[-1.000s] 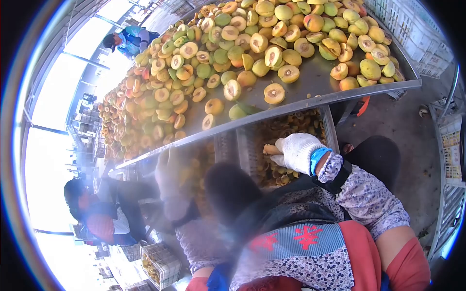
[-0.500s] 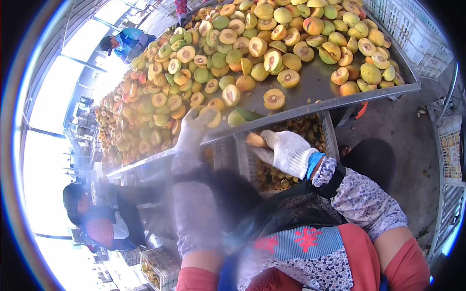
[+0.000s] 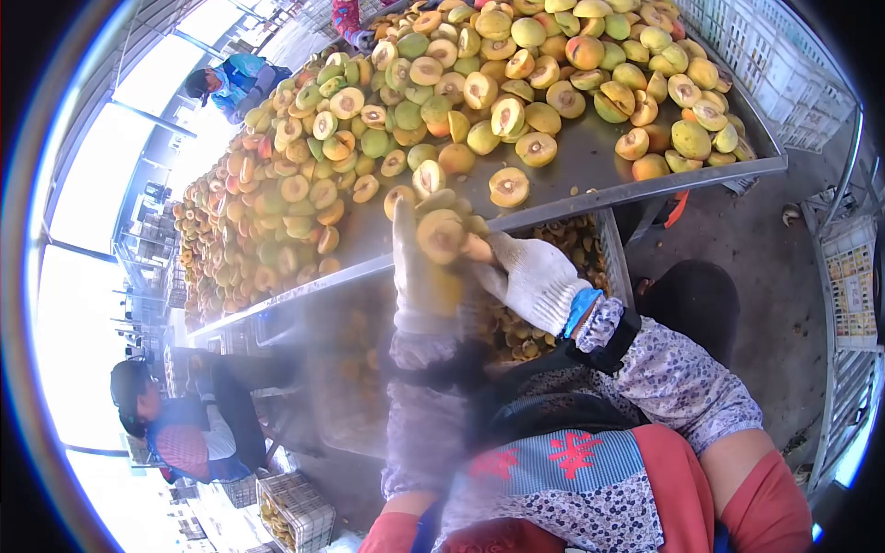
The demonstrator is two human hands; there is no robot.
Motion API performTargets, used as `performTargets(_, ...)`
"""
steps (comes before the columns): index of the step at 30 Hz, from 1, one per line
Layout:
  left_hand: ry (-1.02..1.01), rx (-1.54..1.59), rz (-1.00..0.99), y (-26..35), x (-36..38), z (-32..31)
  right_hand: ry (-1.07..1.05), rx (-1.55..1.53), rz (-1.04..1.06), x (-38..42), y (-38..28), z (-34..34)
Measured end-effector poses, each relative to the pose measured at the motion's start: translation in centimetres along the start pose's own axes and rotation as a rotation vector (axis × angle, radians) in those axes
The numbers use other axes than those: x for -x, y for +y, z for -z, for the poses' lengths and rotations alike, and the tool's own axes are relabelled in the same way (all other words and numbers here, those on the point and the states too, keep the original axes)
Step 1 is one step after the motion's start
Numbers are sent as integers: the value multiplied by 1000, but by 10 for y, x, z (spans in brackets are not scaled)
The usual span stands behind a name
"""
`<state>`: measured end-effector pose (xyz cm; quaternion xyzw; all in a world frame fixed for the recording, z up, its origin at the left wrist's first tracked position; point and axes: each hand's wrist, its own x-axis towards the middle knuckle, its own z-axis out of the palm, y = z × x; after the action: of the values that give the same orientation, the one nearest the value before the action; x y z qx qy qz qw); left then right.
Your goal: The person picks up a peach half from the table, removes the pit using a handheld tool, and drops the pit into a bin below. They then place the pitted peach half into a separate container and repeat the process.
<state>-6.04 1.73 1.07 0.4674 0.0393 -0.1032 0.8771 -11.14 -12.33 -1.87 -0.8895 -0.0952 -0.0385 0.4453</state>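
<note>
My left hand [image 3: 426, 276], in a white glove and blurred, holds a peach half [image 3: 441, 235] just over the near rim of the metal table [image 3: 590, 198]. The half's cut face with its brown centre points toward me. Beside it my right hand [image 3: 539, 281], in a white knit glove, is closed. A short tan piece [image 3: 477, 247] sticks out at its fingers, against or close to the peach half; what it is I cannot make out. A single peach half [image 3: 509, 187] lies cut side up on the table near the rim.
Halved peaches [image 3: 304, 175] are heaped over the table. Below its rim is a crate [image 3: 616, 258] with peach pieces. White crates [image 3: 765, 74] are stacked at right. One person [image 3: 184, 424] sits at left; another [image 3: 235, 83] works across the heap. A slatted crate [image 3: 300, 507] stands below left.
My left hand has come from the heap toward my right hand with a peach half. My right hand has shifted slightly. At the top, a person's hand shows more at the heap.
</note>
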Motion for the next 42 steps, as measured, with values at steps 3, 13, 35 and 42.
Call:
performTargets(3, 65, -12, 38, -1, 6, -6, -7, 26, 39, 1, 1, 1)
performTargets(13, 24, -411, -48, 6, 19, -7, -79, -147, -22, 12, -1, -12)
performTargets(35, 122, -406, 28, -1, 14, -16, -274, -498, -165, 23, 13, -38)
performTargets(42, -60, -251, -133, -12, 12, -6, -899, -1425, -731, 19, -4, 7)
